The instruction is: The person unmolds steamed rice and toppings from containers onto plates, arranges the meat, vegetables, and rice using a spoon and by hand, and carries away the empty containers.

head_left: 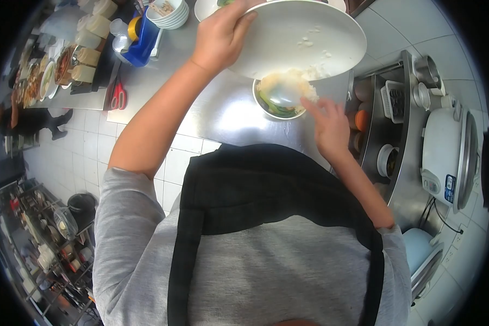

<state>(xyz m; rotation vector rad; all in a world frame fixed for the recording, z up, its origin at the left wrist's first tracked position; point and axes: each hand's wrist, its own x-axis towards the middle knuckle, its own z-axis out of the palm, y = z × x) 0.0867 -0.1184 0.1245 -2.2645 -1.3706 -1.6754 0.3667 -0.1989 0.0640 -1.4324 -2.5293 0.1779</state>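
Note:
My left hand (pixel 223 33) grips the rim of a big white bowl (pixel 266 46), which is tilted toward me with grains of rice stuck to its inside. Under its lower edge, a smaller bowl (pixel 271 115) with green vegetables stands on the steel table. A mass of rice (pixel 304 81) lies between the two rims, over the smaller bowl. My right hand (pixel 331 125) is closed at the right of that bowl, its fingers on a shiny, blurred spoon (pixel 282 96) at the rice. The spoon's handle is mostly hidden.
On the steel table (pixel 201 108) are stacked white bowls (pixel 171 16), a blue holder (pixel 141 43) with yellow tape, and red scissors (pixel 118 96). At right, a shelf unit (pixel 383 146) and a rice cooker (pixel 445 146) stand close by. Another person (pixel 32 122) is far left.

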